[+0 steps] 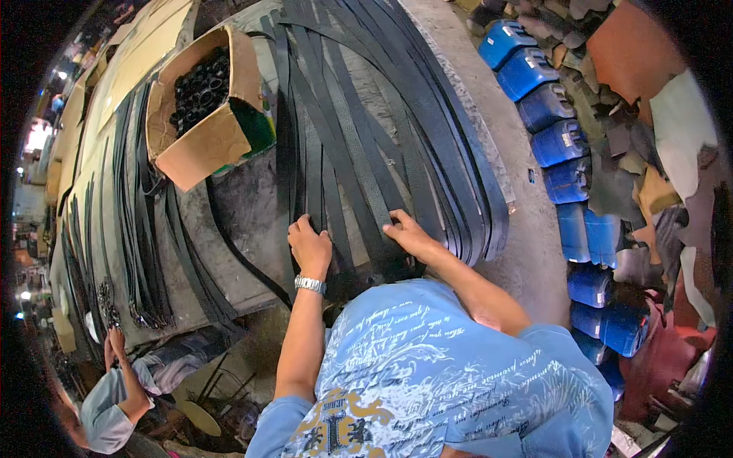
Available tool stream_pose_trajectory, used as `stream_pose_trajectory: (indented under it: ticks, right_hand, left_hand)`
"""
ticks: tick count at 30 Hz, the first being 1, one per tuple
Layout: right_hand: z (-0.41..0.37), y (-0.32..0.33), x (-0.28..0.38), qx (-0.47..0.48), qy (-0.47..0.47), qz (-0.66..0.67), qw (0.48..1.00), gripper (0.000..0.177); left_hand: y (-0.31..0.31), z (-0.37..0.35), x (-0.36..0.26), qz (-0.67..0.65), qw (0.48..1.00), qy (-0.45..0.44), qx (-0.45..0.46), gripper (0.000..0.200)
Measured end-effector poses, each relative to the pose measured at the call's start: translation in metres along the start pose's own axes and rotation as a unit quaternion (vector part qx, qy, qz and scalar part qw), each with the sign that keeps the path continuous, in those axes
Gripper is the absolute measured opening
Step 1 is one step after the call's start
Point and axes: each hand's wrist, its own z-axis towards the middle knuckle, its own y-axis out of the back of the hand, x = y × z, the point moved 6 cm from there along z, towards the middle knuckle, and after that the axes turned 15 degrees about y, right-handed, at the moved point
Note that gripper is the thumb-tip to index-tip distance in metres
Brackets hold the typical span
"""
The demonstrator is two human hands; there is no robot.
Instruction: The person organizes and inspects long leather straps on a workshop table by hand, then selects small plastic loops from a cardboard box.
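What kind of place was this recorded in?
Probably a leather workshop: long black strips cover the table, a cardboard box holds small black rings, and irregular hide-like pieces lie beyond a row of blue containers.

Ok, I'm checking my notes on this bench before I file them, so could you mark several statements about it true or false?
1. The left hand and right hand are both at the black strips. True.
2. The cardboard box is empty. False: it holds many small black pieces.
3. A metal-banded watch is on the left wrist. True.
4. The blue containers stand on the table. False: they are lined up beside it, on the right.
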Motion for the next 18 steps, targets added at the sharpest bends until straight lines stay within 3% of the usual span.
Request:
stream_pose_trajectory:
  ticks: [5, 8, 11, 12, 16, 18]
  right_hand:
    - [-0.015, 0.004, -0.001, -0.025, 0.064, -0.07, 0.995, 0.059]
    - [-0.01, 0.005, -0.01, -0.036, 0.062, -0.017, 0.997, 0.057]
    - [-0.024, 0.007, 0.021, -0.068, 0.039, -0.154, 0.985, 0.054]
    - [-0.024, 0.004, 0.023, -0.067, 0.072, -0.184, 0.978, 0.054]
    - [-0.029, 0.001, 0.038, -0.075, 0.196, -0.308, 0.928, 0.053]
    - [-0.035, -0.005, 0.057, -0.084, 0.249, -0.369, 0.892, 0.054]
  left_hand:
    - [-0.002, -0.002, -0.004, -0.02, 0.999, -0.039, -0.02, 0.057]
    - [0.001, 0.003, -0.006, -0.048, 0.998, 0.008, 0.048, 0.046]
    - [-0.013, 0.002, 0.005, -0.156, 0.979, 0.009, 0.129, 0.034]
    - [-0.02, 0.0, 0.005, -0.242, 0.945, 0.047, 0.217, 0.025]
    - [-0.015, -0.016, -0.006, -0.313, 0.904, 0.077, 0.282, 0.025]
    - [-0.018, -0.013, 0.004, -0.21, 0.956, 0.059, 0.194, 0.028]
